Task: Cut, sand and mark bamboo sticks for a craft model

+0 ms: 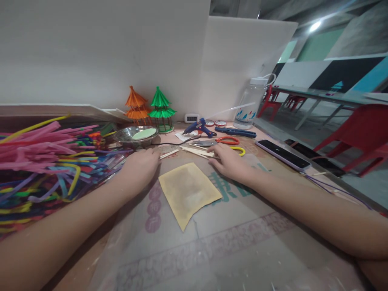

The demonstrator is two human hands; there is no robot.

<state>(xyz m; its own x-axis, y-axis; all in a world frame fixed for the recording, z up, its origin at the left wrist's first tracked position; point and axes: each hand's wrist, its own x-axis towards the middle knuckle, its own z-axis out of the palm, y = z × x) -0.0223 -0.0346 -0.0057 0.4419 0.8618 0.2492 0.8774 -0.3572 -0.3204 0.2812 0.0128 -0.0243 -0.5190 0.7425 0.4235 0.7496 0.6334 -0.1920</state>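
My left hand (pixel 142 165) rests on the table, fingers bent and closed around the ends of a few thin pale wooden sticks (pixel 169 154). Opposite it, my right hand (pixel 226 160) has its fingers curled over the ends of another small bunch of pale wooden sticks (pixel 196 151). Part of each bunch is hidden under the fingers. Between my forearms lies a yellowish square of sandpaper-like sheet (pixel 189 190) with one uneven edge. Just beyond my right hand are scissors with orange handles (pixel 227 140) and a yellow-handled tool (pixel 239 150), partly covered by the hand.
Pipe cleaners (pixel 45 161) are heaped at left beside a metal bowl (pixel 121 135). Orange (pixel 136 105) and green (pixel 160 107) pagoda models stand behind. A blue glue gun (pixel 200 127), dark-blue cutter (pixel 235 132), water bottle (pixel 250 101) and phone (pixel 283 154) lie rightward.
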